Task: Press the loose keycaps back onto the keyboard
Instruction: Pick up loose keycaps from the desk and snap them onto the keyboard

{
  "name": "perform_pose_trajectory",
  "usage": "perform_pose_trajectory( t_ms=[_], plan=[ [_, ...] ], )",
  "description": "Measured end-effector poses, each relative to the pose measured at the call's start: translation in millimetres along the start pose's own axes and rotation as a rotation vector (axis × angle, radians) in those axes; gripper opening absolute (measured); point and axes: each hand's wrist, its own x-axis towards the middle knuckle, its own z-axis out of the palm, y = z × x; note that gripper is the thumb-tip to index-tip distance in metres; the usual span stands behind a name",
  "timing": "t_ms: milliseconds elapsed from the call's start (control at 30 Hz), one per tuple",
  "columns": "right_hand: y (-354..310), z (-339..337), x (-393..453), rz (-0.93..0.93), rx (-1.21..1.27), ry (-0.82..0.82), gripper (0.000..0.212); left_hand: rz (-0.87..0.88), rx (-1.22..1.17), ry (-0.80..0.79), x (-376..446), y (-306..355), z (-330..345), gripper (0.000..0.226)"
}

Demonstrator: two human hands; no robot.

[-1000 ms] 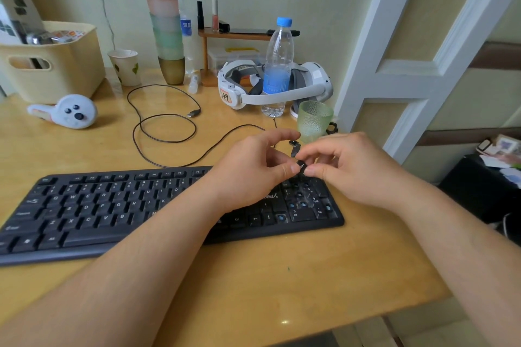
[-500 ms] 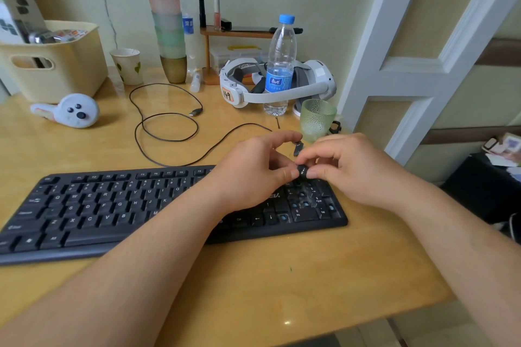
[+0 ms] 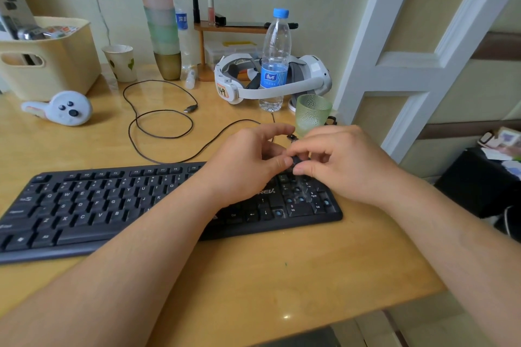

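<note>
Over the number pad of the keyboard (image 3: 118,200) on the bench (image 3: 282,276), we are still pinching one keycap (image 3: 296,161) between left hand (image 3: 248,166) and right hand (image 3: 346,163), barely shifting it, so seating is not yet beginning.

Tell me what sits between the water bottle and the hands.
In the head view, a green textured cup stands between the water bottle and the right hand, beside the left hand.

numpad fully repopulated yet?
No: the keyboard shows bare blue switch stems on its numpad side, and both hands pinch one keycap above it.
</note>
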Motion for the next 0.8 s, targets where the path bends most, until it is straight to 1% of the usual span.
perform_pose_trajectory(
  t_ms=[100,167,233,333,400,467,600,700,800],
  plan=[
    [-5.2,-8.6,6.6,-0.028,-0.130,-0.084,0.017,-0.013,0.048,-0.013,1.3,-2.1,0.9,0.057],
    [-9.2,-11.7,11.6,-0.041,-0.242,-0.164,0.014,-0.016,0.072,-0.029,2.1,-3.3,1.5,0.060],
    [-13.1,-11.9,16.0,-0.062,-0.321,-0.211,0.011,-0.023,0.082,-0.036,3.1,-4.4,1.7,0.063],
    [-16.2,-11.4,21.2,-0.028,-0.376,-0.250,0.010,-0.039,0.079,-0.033,3.9,-7.1,1.5,0.065],
    [-15.8,-12.9,23.0,0.014,-0.367,-0.279,0.009,-0.038,0.094,-0.022,4.0,-8.4,0.9,0.063],
    [-11.2,-13.8,23.7,0.097,-0.268,-0.283,0.007,-0.025,0.135,0.007,3.9,-8.9,-0.5,0.060],
    [4.6,-3.6,21.4,0.307,-0.030,-0.284,0.011,-0.007,0.184,0.049,4.7,-8.4,1.1,0.057],
    [9.4,-0.5,17.9,0.461,0.291,-0.179,0.013,-0.005,0.195,0.079,3.9,-8.9,2.2,0.050],
    [6.8,1.9,16.2,0.495,0.529,-0.077,0.013,-0.031,0.108,0.103,3.7,-8.3,0.0,0.043]
  ],
)
